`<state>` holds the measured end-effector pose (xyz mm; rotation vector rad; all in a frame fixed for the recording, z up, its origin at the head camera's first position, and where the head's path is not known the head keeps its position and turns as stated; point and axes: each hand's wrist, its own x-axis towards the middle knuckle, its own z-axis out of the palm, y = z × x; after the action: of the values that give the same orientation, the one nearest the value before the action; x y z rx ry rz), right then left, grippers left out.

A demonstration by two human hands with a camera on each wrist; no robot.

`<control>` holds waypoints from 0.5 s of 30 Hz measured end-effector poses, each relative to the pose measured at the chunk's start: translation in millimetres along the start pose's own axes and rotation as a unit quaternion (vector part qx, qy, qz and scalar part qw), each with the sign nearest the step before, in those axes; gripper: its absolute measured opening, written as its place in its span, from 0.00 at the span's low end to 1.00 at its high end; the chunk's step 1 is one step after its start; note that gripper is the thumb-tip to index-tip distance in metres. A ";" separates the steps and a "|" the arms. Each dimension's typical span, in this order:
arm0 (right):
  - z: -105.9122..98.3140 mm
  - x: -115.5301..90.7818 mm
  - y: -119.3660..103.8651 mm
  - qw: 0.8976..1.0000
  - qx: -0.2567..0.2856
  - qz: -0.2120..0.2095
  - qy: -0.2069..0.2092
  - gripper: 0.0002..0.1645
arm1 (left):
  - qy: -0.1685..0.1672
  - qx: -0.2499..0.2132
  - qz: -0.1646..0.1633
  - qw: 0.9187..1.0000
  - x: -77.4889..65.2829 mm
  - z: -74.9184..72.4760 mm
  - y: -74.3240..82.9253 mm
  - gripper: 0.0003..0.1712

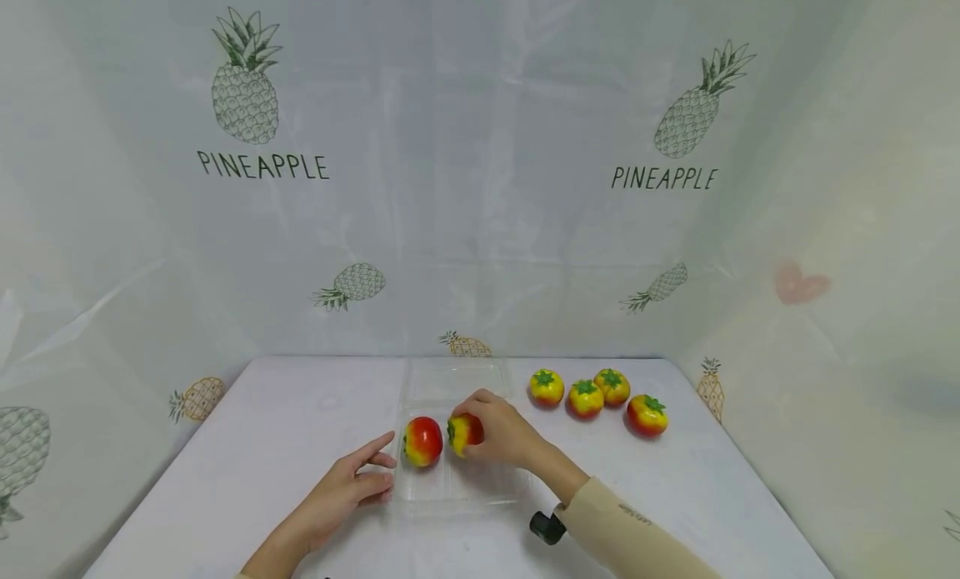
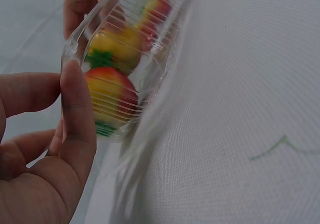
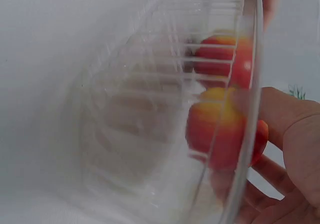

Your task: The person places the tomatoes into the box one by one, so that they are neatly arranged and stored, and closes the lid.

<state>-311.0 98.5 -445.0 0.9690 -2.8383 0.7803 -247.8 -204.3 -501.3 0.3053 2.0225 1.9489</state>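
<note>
My right hand (image 1: 501, 429) grips a red-and-yellow persimmon (image 1: 467, 433) with a green leafy top, inside a clear plastic box (image 1: 431, 387). Through the box's ribbed wall, the right wrist view shows thumb and fingers around the fruit. Another persimmon (image 1: 423, 442) lies on its side close by, in the left part of the box. At the left edge, my left hand (image 1: 348, 483) holds the box's rim, pinched between thumb (image 2: 77, 106) and a finger in the left wrist view.
Several more persimmons (image 1: 585, 399) stand on the white table (image 1: 322, 404) at the back right, green tops up. A black object (image 1: 547, 528) shows by the right sleeve. Behind the table hangs a pineapple-printed curtain (image 1: 465, 187).
</note>
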 end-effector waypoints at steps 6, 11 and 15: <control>5.9 1.9 -2.1 1.000 -0.003 -0.001 0.000 0.24 | -0.002 -0.002 -0.001 1.000 -0.2 -0.4 1.1 0.43; 13.0 2.3 -1.5 1.000 -0.006 0.008 -0.001 0.24 | -0.005 -0.003 -0.001 1.000 -0.2 -1.0 0.8 0.44; 17.2 2.5 -1.7 1.000 -0.015 0.005 0.003 0.24 | -0.006 -0.002 -0.001 1.000 0.5 -1.2 1.1 0.43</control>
<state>-309.9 87.8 -458.7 0.9470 -2.8428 0.7383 -248.8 -205.2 -500.2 0.3128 2.0097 1.9448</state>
